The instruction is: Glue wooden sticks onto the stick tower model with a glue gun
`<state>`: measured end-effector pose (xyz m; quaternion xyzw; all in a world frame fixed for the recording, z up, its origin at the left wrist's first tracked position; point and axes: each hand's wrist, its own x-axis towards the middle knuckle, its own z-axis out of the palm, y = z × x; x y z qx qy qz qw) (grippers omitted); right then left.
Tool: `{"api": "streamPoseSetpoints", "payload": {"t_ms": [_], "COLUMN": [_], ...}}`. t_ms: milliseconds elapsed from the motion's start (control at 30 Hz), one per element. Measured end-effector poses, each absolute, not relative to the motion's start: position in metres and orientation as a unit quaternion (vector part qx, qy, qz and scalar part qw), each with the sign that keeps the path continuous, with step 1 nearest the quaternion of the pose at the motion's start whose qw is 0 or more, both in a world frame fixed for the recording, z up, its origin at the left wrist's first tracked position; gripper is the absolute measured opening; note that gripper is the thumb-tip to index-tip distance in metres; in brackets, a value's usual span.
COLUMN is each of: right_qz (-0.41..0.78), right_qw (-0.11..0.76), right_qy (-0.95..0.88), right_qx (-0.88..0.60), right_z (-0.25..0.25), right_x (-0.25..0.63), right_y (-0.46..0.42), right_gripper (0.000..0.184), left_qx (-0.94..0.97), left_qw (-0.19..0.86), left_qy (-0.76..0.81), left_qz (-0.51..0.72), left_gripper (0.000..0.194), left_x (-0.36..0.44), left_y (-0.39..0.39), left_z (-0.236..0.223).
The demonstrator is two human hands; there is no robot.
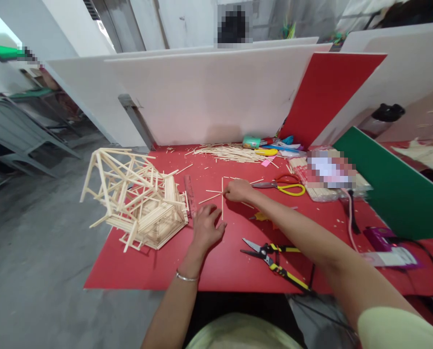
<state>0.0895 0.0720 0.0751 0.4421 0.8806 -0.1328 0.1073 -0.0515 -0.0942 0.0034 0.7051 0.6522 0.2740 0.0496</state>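
On the red table, several thin wooden sticks [223, 209] lie crossed in a small star-like layout. My right hand [237, 190] reaches over from the right, its fingers pinched on a stick where they meet; the fingertips partly cover that spot. Lower down and to the left, my left hand [206, 227] rests on the table, fingers apart and holding nothing, its thumb close to the upright stick's lower end. A pink ruler [189, 194] lies beyond its fingertips. Farther left stands a many-sided stick model [140, 201] with an open frame on top.
Yellow-handled snips [270, 259] lie opened near the front edge, and scissors [289, 186] beyond my right forearm. A stick pile [234, 153] and a green-labelled bottle [252, 141] sit at the back. White boards [209, 97] wall the rear; a purple power strip [387, 247] stands right.
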Motion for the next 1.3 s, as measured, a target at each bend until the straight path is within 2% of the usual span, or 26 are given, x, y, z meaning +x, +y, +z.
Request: {"api": "streamPoseSetpoints", "payload": {"t_ms": [367, 800, 1033, 1300], "right_qz": [-0.121, -0.155, -0.149, -0.132], "right_qw": [0.072, 0.098, 0.099, 0.091], "right_qy": [0.881, 0.874, 0.879, 0.888], "right_qx": [0.452, 0.45, 0.442, 0.431], "right_z": [0.066, 0.054, 0.06, 0.065], "right_x": [0.095, 0.104, 0.104, 0.106], "right_y": [0.064, 0.062, 0.058, 0.05], "right_gripper": [0.04, 0.04, 0.039, 0.037], "left_qx": [0.702, 0.71, 0.685, 0.704], "left_qw": [0.056, 0.053, 0.01, 0.009], "left_qy": [0.661, 0.654, 0.684, 0.657], "left_qz": [0.259, 0.256, 0.251, 0.269], "left_gripper": [0.036, 0.026, 0.026, 0.02], "left_x": [-0.053, -0.051, -0.06, -0.08], "left_y": [-0.094, -0.093, -0.032, 0.022], "left_z": [0.0, -0.002, 0.003, -0.014]}}
